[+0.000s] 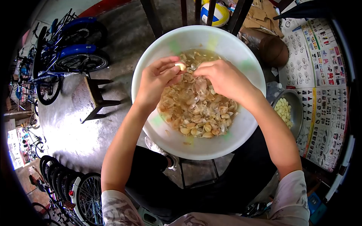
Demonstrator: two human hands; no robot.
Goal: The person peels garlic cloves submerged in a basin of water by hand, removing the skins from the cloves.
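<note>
A large white basin (151, 126) holds cloudy water, loose garlic skins (200, 90) and several unpeeled garlic cloves (207, 130). Above its left side, my left hand (156, 77) pinches a pale peeled garlic clove (180, 66) between thumb and fingertips. My right hand (220, 77) is close by on the right, its fingers curled and pressed together over the skins. What those fingertips grip, if anything, is too small to make out. On the right, a metal bowl (298, 109) contains a heap of peeled garlic cloves (283, 111).
Beside the metal bowl stands a board covered in printed charts (313, 83). A brown ball (273, 51) and cardboard (262, 19) lie behind the basin, near a volleyball (215, 15). To the left are a wooden stool (88, 98) and several bicycles (79, 56).
</note>
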